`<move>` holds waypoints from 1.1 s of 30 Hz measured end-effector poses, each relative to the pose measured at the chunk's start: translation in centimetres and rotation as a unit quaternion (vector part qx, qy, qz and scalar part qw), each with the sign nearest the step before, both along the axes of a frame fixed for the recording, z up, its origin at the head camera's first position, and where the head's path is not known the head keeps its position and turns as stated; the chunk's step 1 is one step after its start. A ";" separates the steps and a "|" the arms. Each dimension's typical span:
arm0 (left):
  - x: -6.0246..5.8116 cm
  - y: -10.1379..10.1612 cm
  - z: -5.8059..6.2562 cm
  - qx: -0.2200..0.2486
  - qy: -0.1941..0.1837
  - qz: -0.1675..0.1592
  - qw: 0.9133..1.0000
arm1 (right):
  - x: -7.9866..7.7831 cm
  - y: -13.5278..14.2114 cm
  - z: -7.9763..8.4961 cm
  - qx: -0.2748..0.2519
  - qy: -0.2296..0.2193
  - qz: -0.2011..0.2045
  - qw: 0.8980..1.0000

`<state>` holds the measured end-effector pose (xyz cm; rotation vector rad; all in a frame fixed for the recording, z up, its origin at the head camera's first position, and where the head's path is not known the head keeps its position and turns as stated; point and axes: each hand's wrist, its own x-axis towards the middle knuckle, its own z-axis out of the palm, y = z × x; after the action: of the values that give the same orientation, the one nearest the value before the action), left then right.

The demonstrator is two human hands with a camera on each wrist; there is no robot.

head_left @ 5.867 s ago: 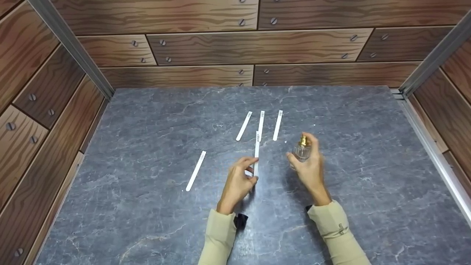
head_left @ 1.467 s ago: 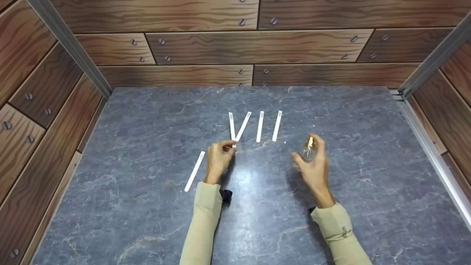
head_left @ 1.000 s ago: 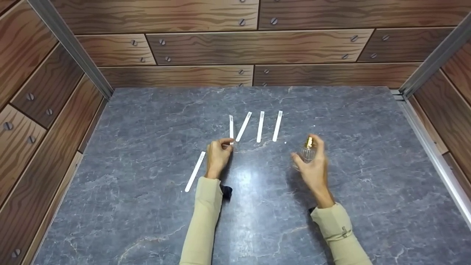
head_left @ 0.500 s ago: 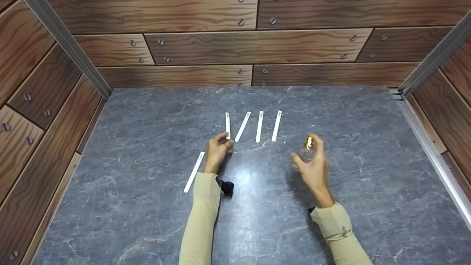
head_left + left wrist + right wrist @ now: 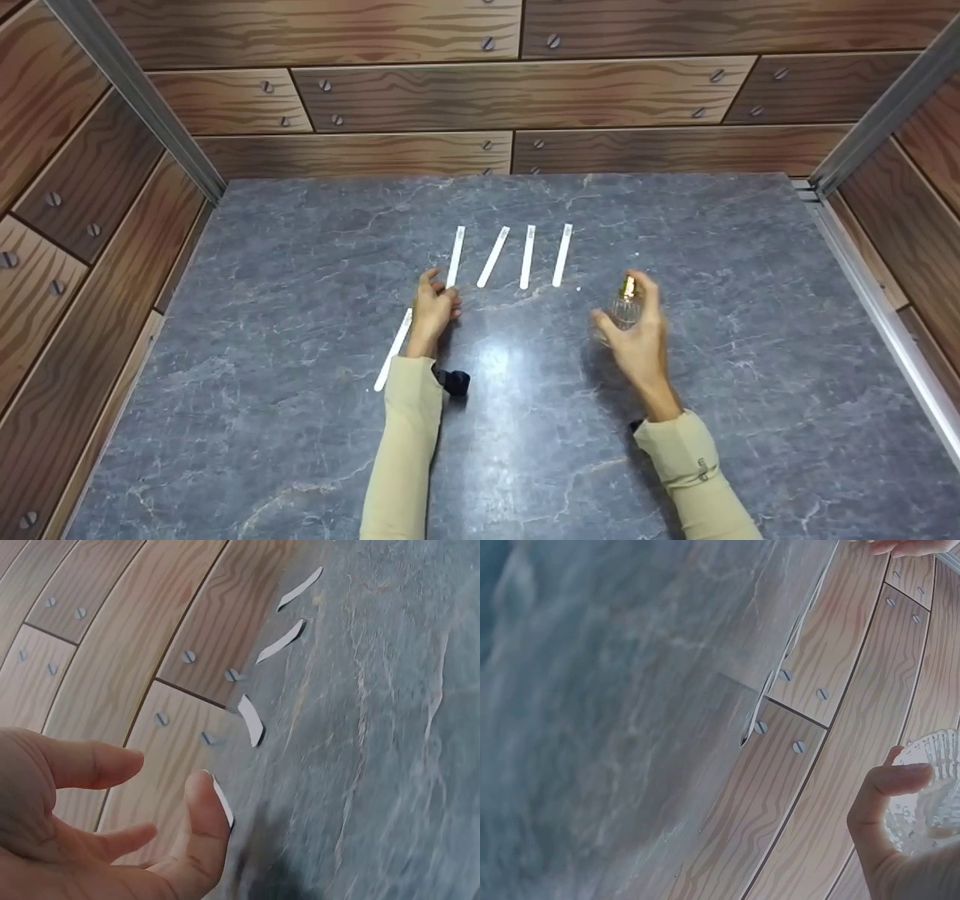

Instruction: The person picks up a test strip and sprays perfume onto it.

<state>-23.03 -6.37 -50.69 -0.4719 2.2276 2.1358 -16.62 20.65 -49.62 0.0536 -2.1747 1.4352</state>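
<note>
My right hand point(image 5: 637, 337) grips a ribbed clear glass perfume bottle point(image 5: 626, 311) with a gold spray top, the index finger over the top. In the right wrist view the thumb presses on the glass bottle point(image 5: 930, 802). My left hand point(image 5: 433, 307) is at the lower end of a white paper test strip point(image 5: 457, 251), its thumb and fingers spread apart in the left wrist view. There the thumb point(image 5: 204, 814) partly hides that strip. To its right lie more white strips, the nearest one point(image 5: 493, 256) slanted. Another strip point(image 5: 394, 352) lies nearer, partly behind the left hand.
A grey marbled tabletop point(image 5: 540, 450) carries everything. Wood-patterned panels point(image 5: 420, 97) stand behind it and at the sides, with metal rails point(image 5: 885, 300) at the corners and right edge. Small white specks point(image 5: 578, 289) lie on the table.
My left hand carried one strip from the middle to the left end of the far row, turned it to match the slant, and let it go. The right hand with the bottle shifted slightly right.
</note>
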 end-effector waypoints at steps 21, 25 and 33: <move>3.5 -2.6 0.5 -0.129 0.063 -0.034 0.989 | 0.0 -0.2 -0.1 0.010 0.015 0.004 1.000; 4.2 -3.2 0.2 -0.153 0.066 -0.035 0.985 | 0.1 -0.2 -0.2 0.000 0.021 0.011 1.000; 4.9 -4.2 0.6 -0.177 0.096 -0.030 0.979 | 0.0 -0.2 0.0 0.014 0.020 0.005 1.000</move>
<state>-18.09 -10.58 -50.13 -0.2056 2.7054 1.8304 -16.61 20.42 -49.64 0.1016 -2.1644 1.3983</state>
